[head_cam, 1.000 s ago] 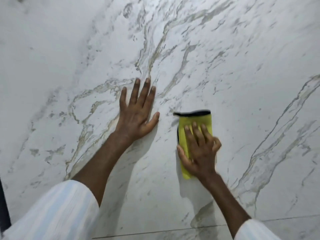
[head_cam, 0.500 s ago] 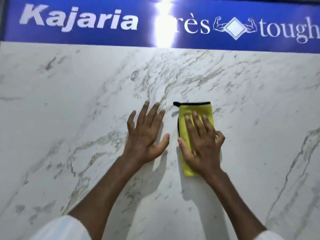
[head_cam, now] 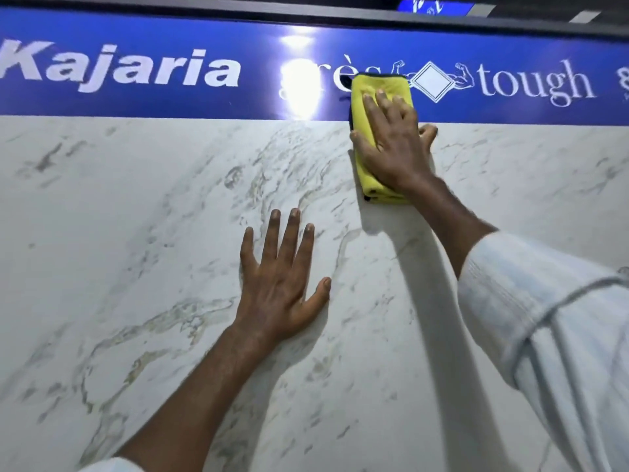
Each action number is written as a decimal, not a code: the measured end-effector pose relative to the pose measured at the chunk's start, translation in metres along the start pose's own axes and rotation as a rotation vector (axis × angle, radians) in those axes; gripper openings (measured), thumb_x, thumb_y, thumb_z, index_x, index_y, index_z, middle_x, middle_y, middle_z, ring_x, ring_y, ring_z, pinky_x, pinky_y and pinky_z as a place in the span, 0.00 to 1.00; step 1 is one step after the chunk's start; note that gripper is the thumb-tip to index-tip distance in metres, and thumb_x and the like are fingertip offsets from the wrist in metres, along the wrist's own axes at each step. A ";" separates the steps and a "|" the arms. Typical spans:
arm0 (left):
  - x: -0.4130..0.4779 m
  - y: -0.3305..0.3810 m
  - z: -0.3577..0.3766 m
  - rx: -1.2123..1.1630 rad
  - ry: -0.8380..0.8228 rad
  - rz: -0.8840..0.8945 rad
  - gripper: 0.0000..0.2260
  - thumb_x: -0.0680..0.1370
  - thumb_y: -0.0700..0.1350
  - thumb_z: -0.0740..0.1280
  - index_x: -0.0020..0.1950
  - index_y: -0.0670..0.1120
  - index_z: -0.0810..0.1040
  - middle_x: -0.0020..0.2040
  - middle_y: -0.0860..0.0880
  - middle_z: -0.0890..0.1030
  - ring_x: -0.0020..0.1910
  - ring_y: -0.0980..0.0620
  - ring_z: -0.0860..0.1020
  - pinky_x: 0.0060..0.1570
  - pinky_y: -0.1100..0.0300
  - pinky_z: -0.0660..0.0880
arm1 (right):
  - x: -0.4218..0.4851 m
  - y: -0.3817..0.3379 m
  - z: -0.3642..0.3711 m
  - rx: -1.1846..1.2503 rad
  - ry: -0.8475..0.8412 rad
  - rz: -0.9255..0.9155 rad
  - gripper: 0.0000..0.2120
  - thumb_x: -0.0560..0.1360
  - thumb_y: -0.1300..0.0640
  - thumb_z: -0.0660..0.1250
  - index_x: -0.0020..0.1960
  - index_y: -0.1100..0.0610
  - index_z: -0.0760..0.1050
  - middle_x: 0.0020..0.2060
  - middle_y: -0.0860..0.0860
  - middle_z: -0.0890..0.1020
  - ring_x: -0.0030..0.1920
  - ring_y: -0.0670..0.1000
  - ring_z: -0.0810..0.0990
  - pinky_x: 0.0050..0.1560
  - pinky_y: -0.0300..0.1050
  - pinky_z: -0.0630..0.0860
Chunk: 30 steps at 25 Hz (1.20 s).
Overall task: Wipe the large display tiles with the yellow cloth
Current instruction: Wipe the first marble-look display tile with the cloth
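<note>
A large white marble-look display tile (head_cam: 136, 233) with grey and gold veins fills most of the view. The folded yellow cloth (head_cam: 372, 93), edged in black, lies across the tile's top edge and overlaps the blue sign above. My right hand (head_cam: 391, 144) presses flat on the cloth with straight fingers, thumb to the left of it. Lower and to the left, my left hand (head_cam: 279, 284) rests flat on the bare tile with fingers spread, apart from the cloth.
A blue sign band (head_cam: 136, 73) with white lettering runs along the top of the tile, with a bright light glare (head_cam: 299, 80) on it. A dark frame strip (head_cam: 306, 11) runs above the sign. White sleeves cover both forearms.
My right hand slid the cloth up the tile to its top edge and onto the blue sign. The view tilted upward. My left hand stayed flat on the tile, now below the cloth.
</note>
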<state>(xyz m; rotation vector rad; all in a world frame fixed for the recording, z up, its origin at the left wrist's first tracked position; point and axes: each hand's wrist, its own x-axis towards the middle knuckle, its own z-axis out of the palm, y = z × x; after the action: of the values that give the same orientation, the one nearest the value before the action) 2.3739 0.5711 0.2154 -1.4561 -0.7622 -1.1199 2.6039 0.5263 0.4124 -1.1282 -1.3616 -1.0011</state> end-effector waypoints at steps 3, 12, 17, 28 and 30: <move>-0.004 0.006 -0.002 -0.011 -0.008 0.121 0.35 0.82 0.60 0.57 0.84 0.42 0.62 0.85 0.42 0.58 0.84 0.37 0.55 0.76 0.26 0.51 | -0.076 0.028 0.000 -0.017 0.057 -0.001 0.34 0.79 0.35 0.50 0.84 0.44 0.55 0.84 0.45 0.55 0.82 0.52 0.53 0.69 0.68 0.58; -0.012 0.037 -0.007 -0.074 -0.041 0.122 0.35 0.81 0.61 0.59 0.83 0.42 0.64 0.85 0.45 0.60 0.84 0.40 0.57 0.77 0.26 0.52 | -0.009 0.034 -0.010 -0.038 -0.020 -0.040 0.33 0.82 0.37 0.54 0.84 0.44 0.52 0.84 0.46 0.52 0.83 0.53 0.50 0.72 0.70 0.57; -0.026 0.047 -0.004 -0.026 -0.066 0.124 0.35 0.82 0.61 0.59 0.84 0.43 0.61 0.85 0.44 0.58 0.85 0.38 0.54 0.75 0.25 0.54 | -0.064 0.040 0.002 -0.056 0.059 -0.132 0.34 0.80 0.36 0.53 0.84 0.46 0.55 0.84 0.48 0.56 0.82 0.54 0.54 0.67 0.68 0.62; -0.028 0.050 -0.008 -0.072 -0.081 0.127 0.34 0.82 0.59 0.60 0.84 0.42 0.62 0.85 0.43 0.58 0.84 0.38 0.55 0.77 0.25 0.51 | -0.219 0.028 0.012 -0.084 0.055 -0.163 0.35 0.78 0.37 0.61 0.82 0.47 0.62 0.82 0.50 0.62 0.81 0.56 0.61 0.63 0.64 0.66; -0.047 0.057 -0.013 -0.155 -0.075 0.140 0.34 0.82 0.58 0.62 0.83 0.42 0.64 0.85 0.43 0.59 0.84 0.40 0.56 0.78 0.27 0.51 | -0.162 0.032 0.005 -0.093 0.020 -0.135 0.35 0.79 0.36 0.58 0.83 0.47 0.60 0.83 0.50 0.60 0.81 0.55 0.59 0.64 0.66 0.66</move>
<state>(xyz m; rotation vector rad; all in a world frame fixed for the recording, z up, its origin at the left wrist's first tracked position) 2.4065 0.5526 0.1507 -1.6633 -0.6251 -1.0403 2.6345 0.5218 0.2501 -1.1030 -1.4015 -1.1813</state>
